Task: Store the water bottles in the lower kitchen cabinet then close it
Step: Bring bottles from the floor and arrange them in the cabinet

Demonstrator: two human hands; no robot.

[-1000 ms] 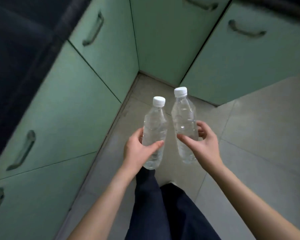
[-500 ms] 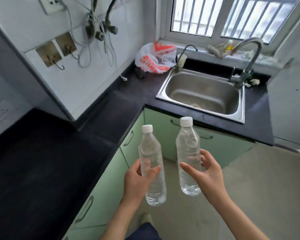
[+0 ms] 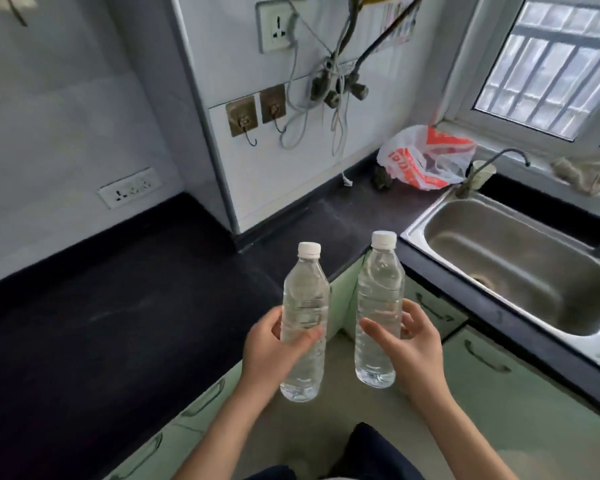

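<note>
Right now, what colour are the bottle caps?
White, both caps, clearest in the head view.

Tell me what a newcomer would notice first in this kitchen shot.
Two clear, white-capped water bottles are held upright at centre: the left bottle in the left hand, the right bottle in the right hand. Right of them a steel sink sits in the dark counter, a red-and-white plastic bag in the corner beyond it. Tangled cables hang on the wall above.

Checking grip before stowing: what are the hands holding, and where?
Left hand grips the left bottle at mid-body; right hand holds the right bottle at mid-body.
</note>
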